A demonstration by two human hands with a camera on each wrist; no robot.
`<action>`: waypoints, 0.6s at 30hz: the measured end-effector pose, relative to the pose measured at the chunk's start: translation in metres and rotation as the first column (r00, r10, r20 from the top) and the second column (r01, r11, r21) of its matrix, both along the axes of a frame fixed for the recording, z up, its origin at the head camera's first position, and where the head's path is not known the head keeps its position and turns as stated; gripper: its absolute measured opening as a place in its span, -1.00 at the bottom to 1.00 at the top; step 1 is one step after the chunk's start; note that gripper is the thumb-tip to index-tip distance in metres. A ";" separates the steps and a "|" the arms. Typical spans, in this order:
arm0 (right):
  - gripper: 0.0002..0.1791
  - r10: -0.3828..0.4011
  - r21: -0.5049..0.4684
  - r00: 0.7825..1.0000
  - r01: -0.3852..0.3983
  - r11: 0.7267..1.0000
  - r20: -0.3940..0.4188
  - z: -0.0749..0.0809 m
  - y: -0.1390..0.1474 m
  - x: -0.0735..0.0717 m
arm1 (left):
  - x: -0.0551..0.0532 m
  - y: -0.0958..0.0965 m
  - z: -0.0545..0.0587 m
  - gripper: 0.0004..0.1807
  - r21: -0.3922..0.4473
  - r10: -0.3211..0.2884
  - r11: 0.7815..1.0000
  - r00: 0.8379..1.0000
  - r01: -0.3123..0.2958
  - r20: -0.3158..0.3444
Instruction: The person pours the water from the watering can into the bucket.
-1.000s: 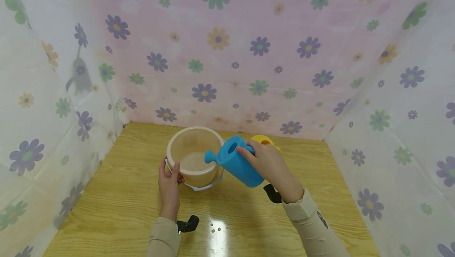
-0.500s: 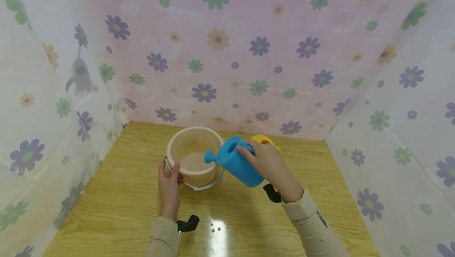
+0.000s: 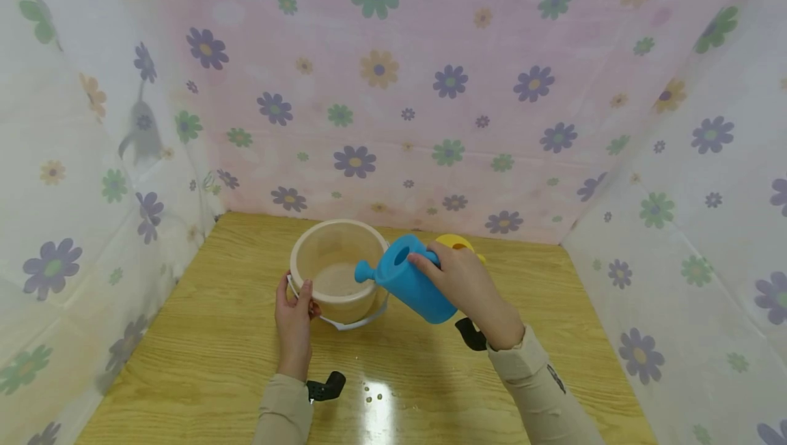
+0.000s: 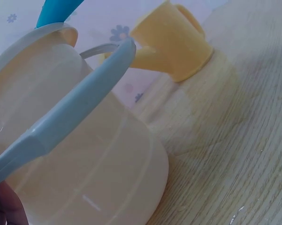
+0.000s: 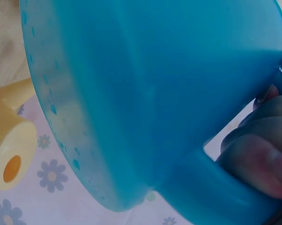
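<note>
A beige bucket (image 3: 344, 311) stands on the wooden table, with its pale handle (image 3: 350, 325) (image 4: 84, 105) hanging down over the near side. My left hand (image 3: 294, 329) grips the bucket's left side, thumb near the rim. By its handle my right hand (image 3: 464, 281) holds a blue watering can (image 3: 421, 291) tilted to the left. Its spout head (image 3: 364, 271) sits over the bucket's opening; I cannot make out a stream of water. In the right wrist view the fingers (image 5: 267, 150) curl round the blue handle, and droplets cling near the can's base.
Behind the blue can is a yellow watering can (image 3: 451, 241) (image 4: 173, 42), partly hidden in the head view. Small water drops (image 3: 369, 399) lie on the table (image 3: 184, 363) near the front. Flower-patterned sheets (image 3: 406, 89) enclose the back and both sides.
The head view has shifted very slightly. Both hands, the bucket and the blue watering can stay practically in place.
</note>
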State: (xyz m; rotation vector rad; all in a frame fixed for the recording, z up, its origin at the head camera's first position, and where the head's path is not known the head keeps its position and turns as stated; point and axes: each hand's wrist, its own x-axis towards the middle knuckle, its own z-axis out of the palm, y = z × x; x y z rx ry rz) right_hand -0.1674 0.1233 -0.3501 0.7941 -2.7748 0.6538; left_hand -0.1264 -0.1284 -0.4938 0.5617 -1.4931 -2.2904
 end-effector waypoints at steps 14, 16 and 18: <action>-0.54 -0.013 -0.003 1.000 0.013 1.000 0.027 -0.001 0.000 -0.001 | 0.000 0.000 0.001 -0.42 -0.006 -0.003 1.000 1.000 0.003 -0.003; -0.54 -0.010 -0.008 1.000 0.010 1.000 0.020 -0.001 0.000 -0.002 | -0.001 0.000 0.001 -0.42 -0.007 -0.004 1.000 1.000 0.004 0.001; -0.54 -0.007 -0.013 1.000 0.007 1.000 0.013 -0.002 0.001 -0.003 | -0.002 0.000 -0.001 -0.41 -0.004 -0.004 1.000 1.000 0.004 0.002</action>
